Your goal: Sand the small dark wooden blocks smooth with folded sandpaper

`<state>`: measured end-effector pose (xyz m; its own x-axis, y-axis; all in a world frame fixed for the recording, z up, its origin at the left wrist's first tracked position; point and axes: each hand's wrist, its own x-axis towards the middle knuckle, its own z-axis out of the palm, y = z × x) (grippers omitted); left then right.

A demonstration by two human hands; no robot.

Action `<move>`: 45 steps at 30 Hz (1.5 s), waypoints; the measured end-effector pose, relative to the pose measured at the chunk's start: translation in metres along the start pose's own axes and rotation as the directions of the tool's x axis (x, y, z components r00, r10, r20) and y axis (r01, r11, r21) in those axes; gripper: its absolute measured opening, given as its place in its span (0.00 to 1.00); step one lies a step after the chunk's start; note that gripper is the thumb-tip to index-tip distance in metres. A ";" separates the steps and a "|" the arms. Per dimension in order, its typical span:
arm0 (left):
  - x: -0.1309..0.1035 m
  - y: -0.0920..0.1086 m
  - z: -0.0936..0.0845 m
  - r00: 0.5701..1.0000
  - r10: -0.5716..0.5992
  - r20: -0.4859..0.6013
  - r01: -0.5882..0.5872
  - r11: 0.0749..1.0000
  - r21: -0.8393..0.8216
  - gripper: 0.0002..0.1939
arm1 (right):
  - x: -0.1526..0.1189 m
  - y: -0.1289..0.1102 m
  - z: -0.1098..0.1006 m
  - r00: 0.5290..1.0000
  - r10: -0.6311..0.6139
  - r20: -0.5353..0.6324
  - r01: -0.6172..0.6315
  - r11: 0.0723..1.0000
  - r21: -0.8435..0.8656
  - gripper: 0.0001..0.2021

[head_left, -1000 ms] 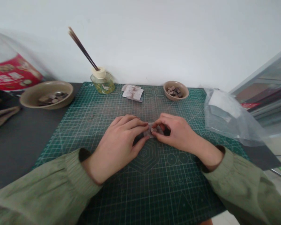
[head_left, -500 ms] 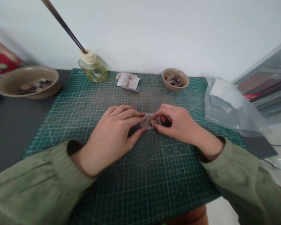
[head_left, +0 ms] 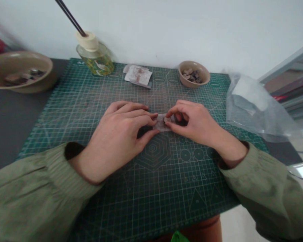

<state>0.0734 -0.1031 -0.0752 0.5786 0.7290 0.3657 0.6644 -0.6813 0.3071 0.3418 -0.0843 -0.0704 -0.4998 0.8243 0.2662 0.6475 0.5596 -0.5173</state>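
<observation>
A small greyish-white sheet (head_left: pixel 161 125) lies flat on the green cutting mat (head_left: pixel 151 198), between my two hands. At its left end, my left hand (head_left: pixel 126 131) holds the sheet down with fingertips and thumb tip on it. My right hand (head_left: pixel 189 121) pinches a small brownish stone-like piece (head_left: pixel 166 120) between thumb and index finger. That piece touches the sheet; the fingers cover most of it, and the sheet's right end is partly hidden under the right hand.
Behind the hands stand a small bowl (head_left: pixel 180 78) of stone-like chunks, a stack of stained whitish sheets (head_left: pixel 138 75) and a reed diffuser bottle (head_left: pixel 97 60). A larger bowl (head_left: pixel 27 88) with pieces is at the left. A clear plastic bag (head_left: pixel 257 122) lies at the right.
The view has shifted a little, so the mat and the things on it appear higher. Both hands keep their hold on the sheet and the small piece.
</observation>
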 end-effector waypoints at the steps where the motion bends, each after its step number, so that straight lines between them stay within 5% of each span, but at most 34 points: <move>1: 0.000 0.000 0.000 1.000 -0.003 0.003 0.003 1.000 -0.001 0.08 | 0.002 -0.001 0.001 1.000 -0.005 -0.002 0.005 1.000 0.004 0.05; 45: -0.001 -0.003 0.002 0.999 -0.021 0.042 0.021 1.000 -0.004 0.09 | 0.001 -0.006 0.008 0.998 -0.051 0.021 0.051 0.998 0.020 0.06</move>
<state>0.0716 -0.1020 -0.0780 0.5835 0.7454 0.3222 0.6746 -0.6658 0.3187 0.3324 -0.0876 -0.0737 -0.5443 0.7924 0.2754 0.6094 0.5991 -0.5194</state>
